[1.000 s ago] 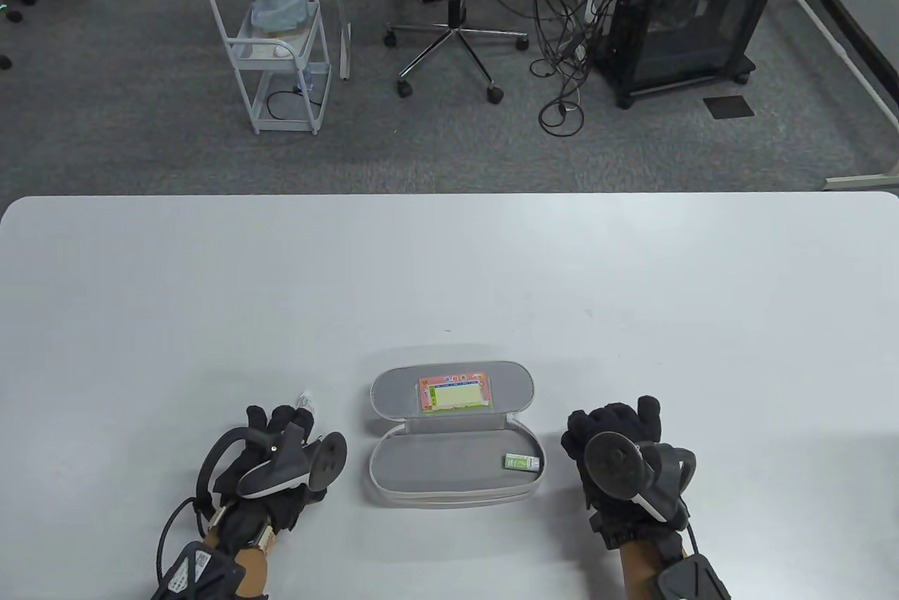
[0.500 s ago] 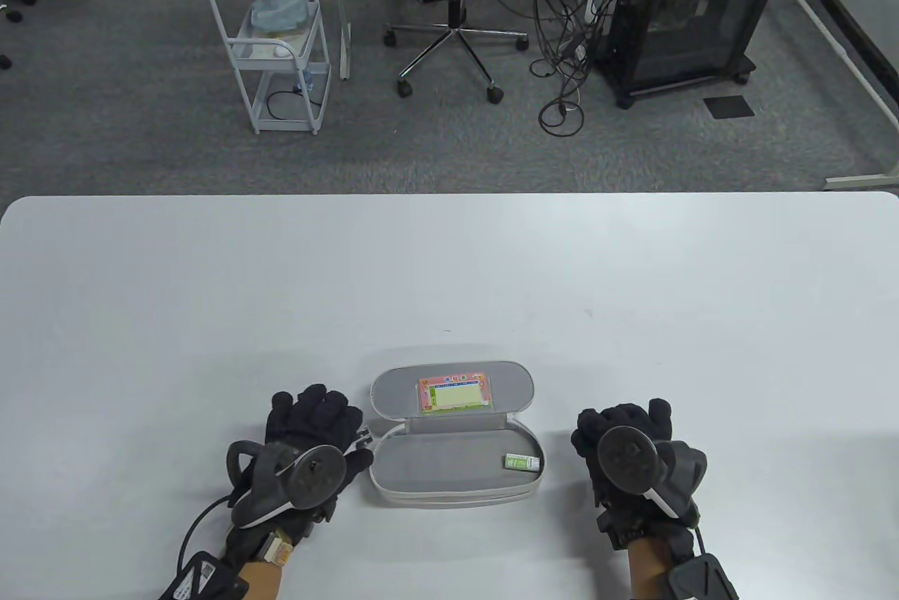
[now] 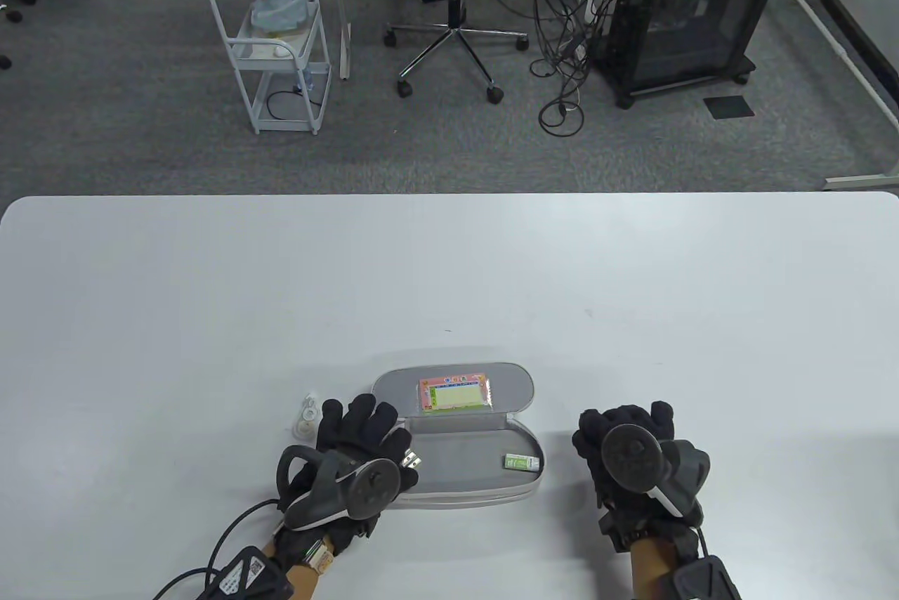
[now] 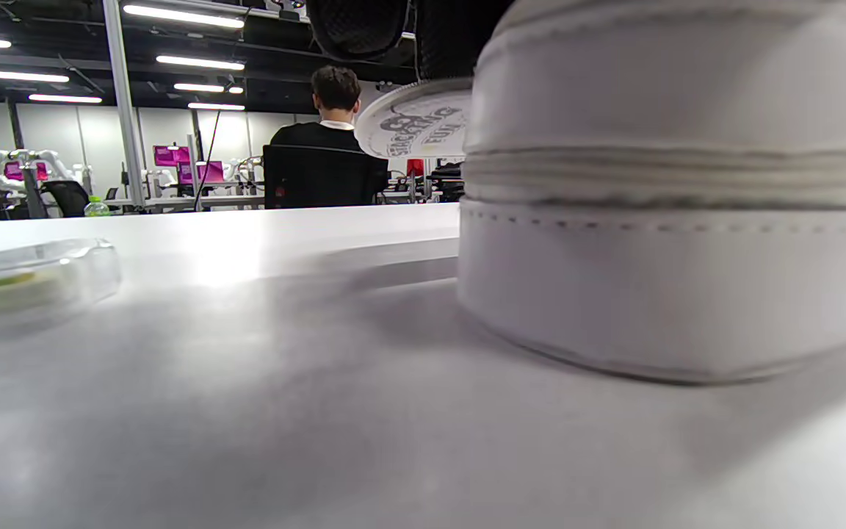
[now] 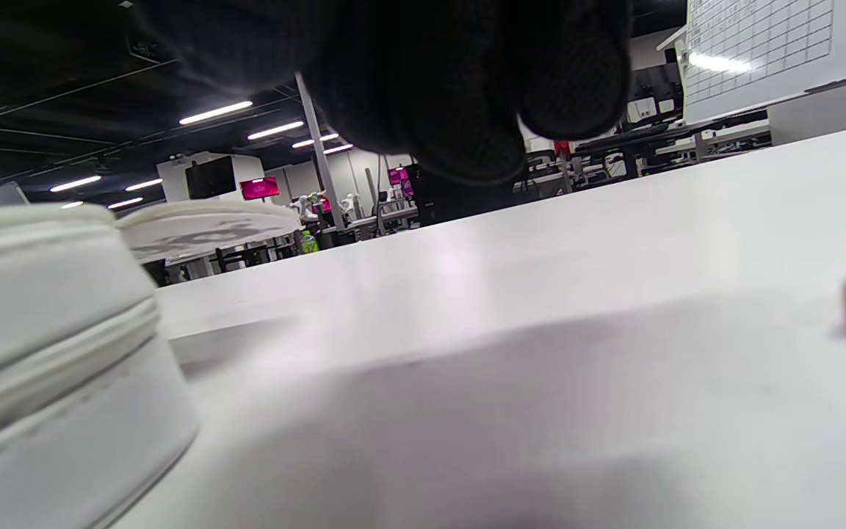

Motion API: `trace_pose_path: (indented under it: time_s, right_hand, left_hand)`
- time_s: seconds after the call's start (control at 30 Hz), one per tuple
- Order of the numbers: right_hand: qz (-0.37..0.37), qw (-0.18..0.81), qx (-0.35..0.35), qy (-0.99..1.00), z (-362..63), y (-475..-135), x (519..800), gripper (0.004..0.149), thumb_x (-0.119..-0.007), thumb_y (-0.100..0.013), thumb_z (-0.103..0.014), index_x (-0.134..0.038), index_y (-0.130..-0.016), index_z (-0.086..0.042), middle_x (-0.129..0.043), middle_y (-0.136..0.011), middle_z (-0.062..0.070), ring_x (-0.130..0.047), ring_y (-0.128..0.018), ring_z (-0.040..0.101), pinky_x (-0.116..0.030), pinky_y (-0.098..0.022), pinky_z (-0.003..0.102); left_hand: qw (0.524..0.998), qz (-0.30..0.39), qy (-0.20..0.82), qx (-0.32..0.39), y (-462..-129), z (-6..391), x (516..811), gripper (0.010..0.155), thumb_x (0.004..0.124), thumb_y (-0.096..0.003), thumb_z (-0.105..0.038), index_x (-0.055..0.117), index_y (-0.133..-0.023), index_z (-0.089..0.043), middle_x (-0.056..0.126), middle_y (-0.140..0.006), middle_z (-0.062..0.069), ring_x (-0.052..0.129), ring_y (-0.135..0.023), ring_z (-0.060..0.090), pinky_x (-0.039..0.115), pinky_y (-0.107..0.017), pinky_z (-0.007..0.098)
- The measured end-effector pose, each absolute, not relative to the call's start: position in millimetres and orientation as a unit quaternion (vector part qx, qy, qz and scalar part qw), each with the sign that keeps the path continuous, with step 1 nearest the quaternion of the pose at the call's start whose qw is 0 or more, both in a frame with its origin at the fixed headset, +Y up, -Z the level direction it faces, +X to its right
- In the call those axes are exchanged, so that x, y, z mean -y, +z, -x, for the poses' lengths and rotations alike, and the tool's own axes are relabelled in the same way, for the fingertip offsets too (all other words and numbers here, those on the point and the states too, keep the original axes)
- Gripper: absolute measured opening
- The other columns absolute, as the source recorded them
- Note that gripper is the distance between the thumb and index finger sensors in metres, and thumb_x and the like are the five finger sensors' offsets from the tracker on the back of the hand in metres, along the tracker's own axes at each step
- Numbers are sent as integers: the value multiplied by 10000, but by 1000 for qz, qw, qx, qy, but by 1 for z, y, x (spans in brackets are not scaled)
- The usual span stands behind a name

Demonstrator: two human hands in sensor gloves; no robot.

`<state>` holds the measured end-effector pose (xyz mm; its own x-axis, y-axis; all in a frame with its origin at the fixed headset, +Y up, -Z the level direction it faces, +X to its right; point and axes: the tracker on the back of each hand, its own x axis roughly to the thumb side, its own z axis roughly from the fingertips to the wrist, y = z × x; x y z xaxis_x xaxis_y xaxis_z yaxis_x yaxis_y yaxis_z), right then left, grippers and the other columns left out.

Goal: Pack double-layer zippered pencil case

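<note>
Moved rightward: left hand (image 3: 362, 442), fingers over pencil case (image 3: 456, 445) edge, grip unclear; lower gently; right hand (image 3: 628, 449) curled, idle on bench (image 3: 449, 263).

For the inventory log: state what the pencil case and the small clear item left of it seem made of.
Pencil case: likely matte white faux leather, going by its stitched seams and zipper band, with a grey fabric-looking lining. Clear item: glossy transparent plastic, probably; table shows through it.

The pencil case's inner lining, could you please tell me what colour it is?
Plain grey lining; the table view shows it best.
</note>
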<state>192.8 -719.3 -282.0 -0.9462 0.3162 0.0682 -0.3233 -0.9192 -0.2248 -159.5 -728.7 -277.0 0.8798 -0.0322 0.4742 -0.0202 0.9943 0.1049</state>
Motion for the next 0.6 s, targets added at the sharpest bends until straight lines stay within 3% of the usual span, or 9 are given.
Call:
trace_pose_path:
  time_s: [0.23,0.33,0.47,0.6]
  right_hand:
    - [91,175,146,969,-227,-275,709,620,-792,-414,-474,-772,-927,-126,-905,-842,93,-784,-869,409,-401,-704,651]
    - [151,103,84,980,-243,-279,715,693,-767,-403,-540,-728,-966,-139,-874,-897,92,-768,-890,413,-417,-705,642]
    - [233,100,-44,966,-257,-284,730,763,-774,-396,-548,-666,-1011,-110,-823,-949,139,-734,-897,448,-412,-704,639]
    - [266,72,-88,957,-265,-289,747,653,-763,-424,-450,-712,-984,-119,-827,-944,150,-729,-896,457,-417,-699,641]
  left_hand:
    - [959,-100,-22,264,-272,165,720,593,645,-440,-623,701,-924,-287,673,-1080,39,603,-1053,406,427,-750,663]
    - [961,-109,-26,251,-274,173,717,589,642,-439,-625,716,-915,-286,701,-1066,36,630,-1044,401,443,-749,660]
    - [966,-112,-12,233,-276,183,713,592,639,-439,-629,719,-914,-283,712,-1059,38,647,-1037,398,452,-748,660]
    - [968,-113,-12,225,-277,189,711,584,630,-445,-622,719,-914,-287,716,-1058,36,655,-1035,396,455,-748,660]
